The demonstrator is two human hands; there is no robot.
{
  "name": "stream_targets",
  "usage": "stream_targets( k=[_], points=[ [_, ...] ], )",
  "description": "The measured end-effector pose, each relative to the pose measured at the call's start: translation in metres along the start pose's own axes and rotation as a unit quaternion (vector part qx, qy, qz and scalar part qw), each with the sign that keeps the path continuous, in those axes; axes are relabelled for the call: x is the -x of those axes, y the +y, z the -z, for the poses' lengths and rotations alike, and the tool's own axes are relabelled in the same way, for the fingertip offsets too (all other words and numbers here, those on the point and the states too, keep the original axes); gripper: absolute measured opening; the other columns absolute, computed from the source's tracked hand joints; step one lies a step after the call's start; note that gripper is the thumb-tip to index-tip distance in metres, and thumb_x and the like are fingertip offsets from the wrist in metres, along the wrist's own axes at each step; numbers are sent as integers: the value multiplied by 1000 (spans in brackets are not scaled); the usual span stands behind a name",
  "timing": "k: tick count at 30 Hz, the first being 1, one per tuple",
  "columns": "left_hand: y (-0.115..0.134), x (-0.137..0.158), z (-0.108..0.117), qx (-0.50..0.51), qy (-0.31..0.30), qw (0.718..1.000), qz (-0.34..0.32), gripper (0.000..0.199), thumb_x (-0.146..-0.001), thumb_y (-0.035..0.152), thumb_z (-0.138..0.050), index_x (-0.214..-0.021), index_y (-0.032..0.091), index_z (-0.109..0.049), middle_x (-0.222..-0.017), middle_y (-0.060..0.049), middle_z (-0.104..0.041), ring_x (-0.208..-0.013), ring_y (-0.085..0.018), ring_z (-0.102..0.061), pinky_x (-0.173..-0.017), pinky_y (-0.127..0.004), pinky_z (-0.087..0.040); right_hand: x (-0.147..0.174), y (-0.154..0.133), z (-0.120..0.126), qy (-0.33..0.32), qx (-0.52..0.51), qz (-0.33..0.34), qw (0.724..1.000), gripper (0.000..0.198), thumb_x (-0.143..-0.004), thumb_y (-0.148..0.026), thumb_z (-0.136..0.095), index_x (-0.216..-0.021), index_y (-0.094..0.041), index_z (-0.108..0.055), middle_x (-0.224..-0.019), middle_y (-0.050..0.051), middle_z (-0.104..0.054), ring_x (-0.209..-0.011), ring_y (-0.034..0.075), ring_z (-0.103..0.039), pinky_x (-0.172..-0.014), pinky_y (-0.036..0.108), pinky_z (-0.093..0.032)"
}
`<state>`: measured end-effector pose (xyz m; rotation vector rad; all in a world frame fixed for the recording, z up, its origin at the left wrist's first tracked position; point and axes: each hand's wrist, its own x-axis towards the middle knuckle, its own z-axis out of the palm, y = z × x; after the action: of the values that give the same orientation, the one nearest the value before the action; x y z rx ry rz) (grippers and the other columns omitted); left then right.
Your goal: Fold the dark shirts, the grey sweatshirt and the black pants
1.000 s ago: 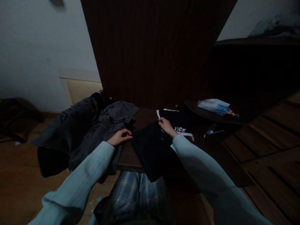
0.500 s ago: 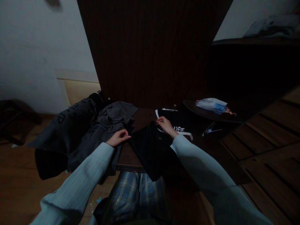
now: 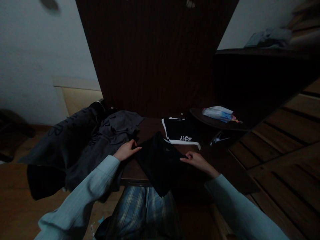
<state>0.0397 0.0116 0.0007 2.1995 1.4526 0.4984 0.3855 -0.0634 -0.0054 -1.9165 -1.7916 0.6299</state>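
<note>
A black garment, folded into a rough diamond with a faint small mark near its top, lies on the dark wooden desk. Its lowest point hangs over the front edge. My left hand pinches its left corner between thumb and finger. At the opposite corner, my right hand is closed in a pinch on the cloth. Just behind it rests a folded black garment with white trim and lettering.
Dark grey clothes are heaped at the left, draping over the desk's side. A plastic packet sits on a small rounded shelf at the right. A tall dark panel rises behind the desk. Slatted wood stands farther right.
My right hand has moved from the black garment's top corner down to its right corner. My left hand stays at the left corner. The view has shifted slightly.
</note>
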Motion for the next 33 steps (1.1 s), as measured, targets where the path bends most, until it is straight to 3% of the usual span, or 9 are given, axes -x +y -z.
stream_targets(
  k=[5, 10, 12, 15, 19, 22, 26, 33],
  points=[
    [19, 4, -1, -107, -38, 993, 40, 51, -59, 60, -59, -85, 16, -53, -80, -12, -64, -78, -28, -61, -62, -30, -42, 5, -14, -9, -2, -7, 34, 999, 24, -55, -32, -64, -57, -20, -43, -57, -3, -51, -54, 13, -46, -48, 23, -31],
    [23, 27, -2, -128, -83, 987, 43, 44, -64, 57, -56, -86, 18, -58, -85, -11, -67, -85, -27, -62, -65, -28, -44, -4, -38, -7, 47, -27, 86, 995, 16, -58, -21, -56, -69, -21, -44, -65, -3, -53, -61, 15, -51, -55, 24, -35],
    [23, 42, -4, -127, -58, 988, 63, 42, -69, 53, -54, -90, 17, -57, -88, -12, -66, -86, -28, -62, -68, -30, -44, -17, -51, -6, 92, -38, 125, 987, 16, -61, -20, -53, -76, -21, -46, -71, -1, -55, -67, 17, -53, -60, 27, -39],
    [24, 65, -9, -80, 29, 992, 89, 43, -75, 50, -47, -101, 15, -51, -94, -13, -64, -87, -27, -61, -71, -33, -45, -36, -66, -13, 174, -43, 161, 971, 23, -67, -23, -52, -90, -21, -49, -86, 5, -57, -81, 21, -54, -72, 33, -41],
    [22, 90, -18, 24, 132, 989, 54, 44, -75, 50, -49, -106, 19, -45, -97, -9, -62, -87, -23, -61, -73, -33, -48, -34, -67, -30, 235, -28, 159, 959, 27, -71, -33, -54, -94, -20, -50, -93, 8, -55, -86, 22, -53, -76, 36, -42],
    [19, 98, -24, 52, 174, 983, 38, 37, -74, 50, -51, -96, 21, -50, -90, -5, -61, -83, -22, -60, -72, -34, -48, -11, -53, -39, 223, -4, 107, 969, 22, -73, -42, -52, -76, -21, -51, -72, 3, -53, -65, 17, -51, -61, 30, -41],
    [18, 96, -26, 69, 176, 982, 27, 30, -73, 49, -52, -83, 21, -53, -81, -3, -60, -77, -21, -59, -71, -34, -48, 24, -37, -43, 154, 33, 65, 985, 34, -71, -50, -54, -54, -22, -43, -53, -2, -44, -51, 13, -43, -51, 26, -34],
    [22, 101, -32, 74, 219, 973, -23, 27, -77, 42, -51, -96, 22, -55, -98, -6, -56, -95, -21, -55, -86, -36, -44, 51, -37, -45, 77, -85, 73, 991, 32, -69, -50, -54, -57, -22, -46, -58, -1, -50, -55, 14, -48, -53, 26, -37]
  ],
)
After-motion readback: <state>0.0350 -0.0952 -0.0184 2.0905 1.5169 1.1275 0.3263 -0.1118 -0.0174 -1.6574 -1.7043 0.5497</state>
